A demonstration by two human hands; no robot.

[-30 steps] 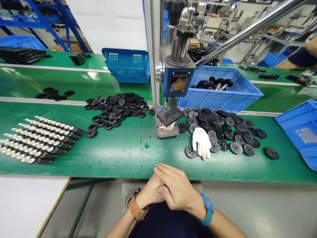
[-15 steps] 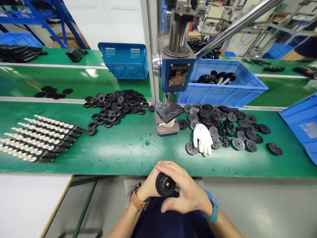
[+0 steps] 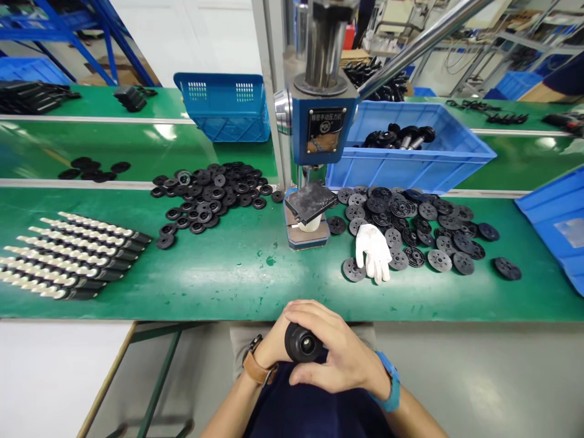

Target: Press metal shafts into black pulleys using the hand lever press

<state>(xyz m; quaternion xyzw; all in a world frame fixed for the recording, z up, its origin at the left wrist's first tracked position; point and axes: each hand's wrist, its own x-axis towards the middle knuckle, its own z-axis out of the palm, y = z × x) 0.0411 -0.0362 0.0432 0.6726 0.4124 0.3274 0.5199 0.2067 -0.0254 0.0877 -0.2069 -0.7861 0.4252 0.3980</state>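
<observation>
Left hand (image 3: 275, 342) meeting black part (image 3: 296, 344), grip hidden | right hand (image 3: 343, 350) cupping over, thumb spread | completion not showing, loose discs (image 3: 401, 208) seemingly waiting

Bright, even indoor light, with wide-angle stretching towards the edges.
Pale sheen spreads over the green tabletop (image 3: 219, 274); hot spots whiten the upright green panel (image 3: 146, 149) and grey floor (image 3: 483, 389). The chrome lever (image 3: 424, 48) glints, the press nameplate (image 3: 325, 129) reads clearly, the background racks (image 3: 524, 39) look soft, and the right-hand blue bin (image 3: 545, 225) appears stretched.

A black nameplate (image 3: 325, 130) on the blue press (image 3: 300, 129) reads "精密手动压力机"
</observation>
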